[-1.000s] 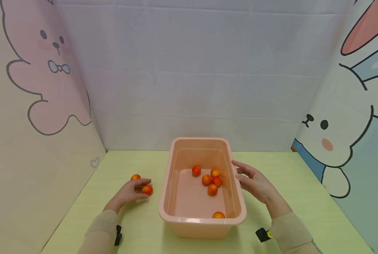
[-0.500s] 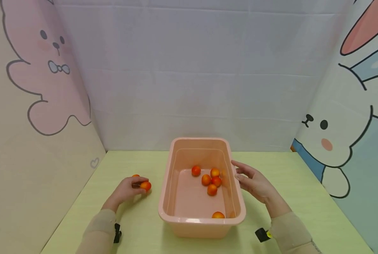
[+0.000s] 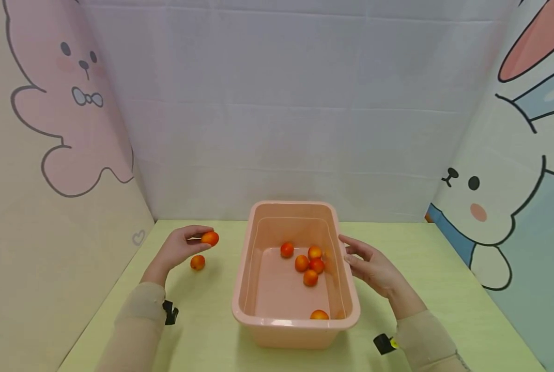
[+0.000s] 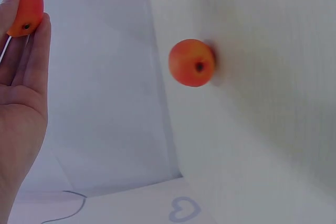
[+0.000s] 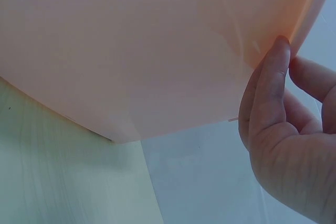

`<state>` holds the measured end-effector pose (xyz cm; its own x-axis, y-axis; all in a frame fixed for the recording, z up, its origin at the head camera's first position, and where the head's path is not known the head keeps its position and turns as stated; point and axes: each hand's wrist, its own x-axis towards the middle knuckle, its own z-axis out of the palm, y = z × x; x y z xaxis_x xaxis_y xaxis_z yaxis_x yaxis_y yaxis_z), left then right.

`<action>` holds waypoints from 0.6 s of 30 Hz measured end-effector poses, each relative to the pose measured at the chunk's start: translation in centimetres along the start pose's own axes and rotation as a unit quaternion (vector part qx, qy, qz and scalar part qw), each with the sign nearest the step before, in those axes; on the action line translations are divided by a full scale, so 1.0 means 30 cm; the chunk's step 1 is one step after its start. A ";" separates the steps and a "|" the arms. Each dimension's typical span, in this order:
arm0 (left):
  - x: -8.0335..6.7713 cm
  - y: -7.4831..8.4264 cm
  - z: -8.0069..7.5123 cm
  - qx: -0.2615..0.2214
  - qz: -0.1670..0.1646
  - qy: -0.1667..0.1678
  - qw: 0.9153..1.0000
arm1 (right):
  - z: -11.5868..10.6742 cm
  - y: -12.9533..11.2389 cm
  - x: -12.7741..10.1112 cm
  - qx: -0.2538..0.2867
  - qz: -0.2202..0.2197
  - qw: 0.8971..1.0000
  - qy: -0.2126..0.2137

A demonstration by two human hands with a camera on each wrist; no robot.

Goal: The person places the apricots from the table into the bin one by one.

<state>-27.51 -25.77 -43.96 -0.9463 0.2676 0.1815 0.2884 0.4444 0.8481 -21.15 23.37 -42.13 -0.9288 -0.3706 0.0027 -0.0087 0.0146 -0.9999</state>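
Note:
My left hand [image 3: 180,247] is raised above the green table [image 3: 198,330], left of the pink tub [image 3: 295,323], and pinches a small orange fruit [image 3: 210,238] at its fingertips; the left wrist view shows the same held fruit [image 4: 26,8]. A second orange fruit [image 3: 197,262] lies on the table below that hand, also seen in the wrist view as the fruit on the table [image 4: 192,62]. Several orange fruits [image 3: 302,263] lie inside the tub. My right hand [image 3: 369,264] is beside the tub's right wall, fingers straight, fingertips [image 5: 273,77] touching the tub's wall [image 5: 131,51].
Cartoon rabbit panels stand at the left [image 3: 63,119] and right [image 3: 514,170], and a white cloth backdrop [image 3: 286,103] closes the back. A black strap sits on each wrist.
My left hand gripped one fruit on the table and lifted it up and away from me. The other fruit stays on the table. The right hand has barely moved.

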 end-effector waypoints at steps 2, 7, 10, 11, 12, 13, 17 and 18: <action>0.013 0.026 -0.014 0.005 0.015 0.006 1.000 | -0.001 0.001 0.001 -0.001 0.001 1.000 0.001; 0.044 0.082 -0.039 -0.002 0.042 0.009 0.999 | -0.002 0.002 0.000 -0.007 0.001 1.000 0.004; 0.065 0.112 -0.046 -0.001 0.052 0.004 0.999 | -0.002 0.000 -0.001 -0.009 0.002 1.000 0.005; 0.072 0.122 -0.047 0.002 0.054 0.003 0.999 | -0.002 -0.001 -0.001 -0.010 0.004 1.000 0.006; 0.081 0.131 -0.049 0.004 0.056 0.001 0.998 | -0.001 -0.002 -0.002 -0.011 0.004 1.000 0.007; 0.089 0.144 -0.051 0.007 0.056 -0.001 0.998 | -0.001 -0.002 -0.002 -0.012 0.005 1.000 0.007; 0.128 0.187 -0.058 0.014 0.055 -0.005 0.998 | 0.000 -0.003 -0.001 -0.011 0.005 1.000 0.007; 0.138 0.199 -0.060 0.015 0.056 -0.004 0.998 | 0.001 -0.003 0.000 -0.011 0.005 1.000 0.007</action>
<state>-29.96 -23.55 -37.25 -0.9066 0.3240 0.2706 0.3971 0.4373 0.8069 -21.14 23.35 -42.04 -0.9341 -0.3570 -0.0064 -0.0078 0.0384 -0.9992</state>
